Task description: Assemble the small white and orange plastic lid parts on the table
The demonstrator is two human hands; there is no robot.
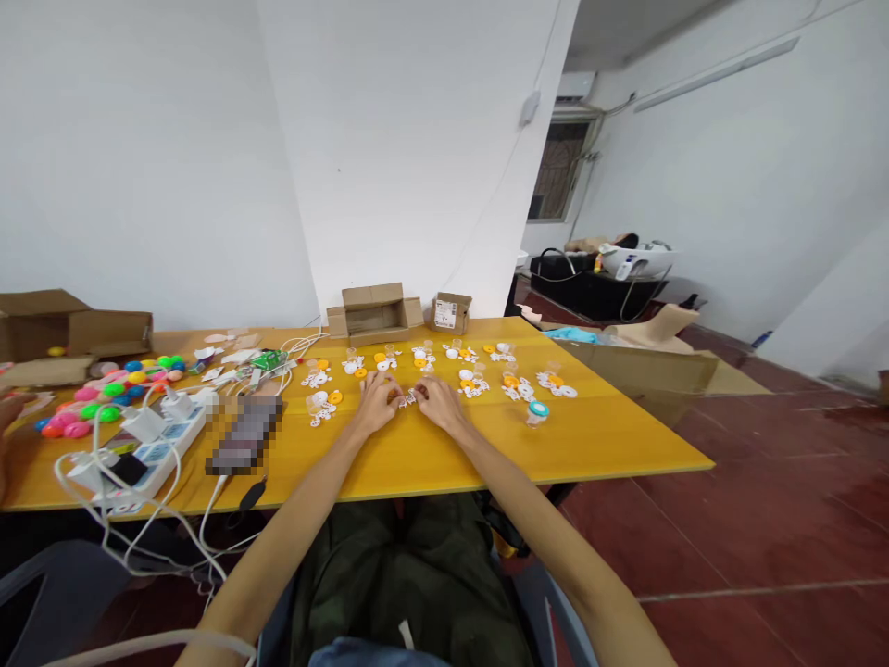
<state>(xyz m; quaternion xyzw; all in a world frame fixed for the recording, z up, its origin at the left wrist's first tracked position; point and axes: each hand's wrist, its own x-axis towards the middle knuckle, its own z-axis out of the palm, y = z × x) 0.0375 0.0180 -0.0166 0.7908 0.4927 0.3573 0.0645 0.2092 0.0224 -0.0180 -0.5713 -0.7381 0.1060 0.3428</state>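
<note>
Both my hands rest close together over the yellow table [417, 463], among small piles of parts. My left hand [379, 403] has its fingers curled at some small white pieces [407, 398]. From the other side my right hand [439, 401] bends its fingers toward the same pieces; what its fingertips hold is too small to tell. Around them lie several groups of white discs, clear cups and orange rings, such as an orange ring [335, 397] at the left. A clear cup with a teal lid [537, 410] stands to the right.
Two open cardboard boxes [379, 315] [450, 313] stand at the back. At the left are colourful balls [104, 412], a power strip [163, 454] with tangled white cables, a blurred phone [246, 435], and another cardboard box [111, 332]. Part of another person's hand [12, 408] shows at the left edge.
</note>
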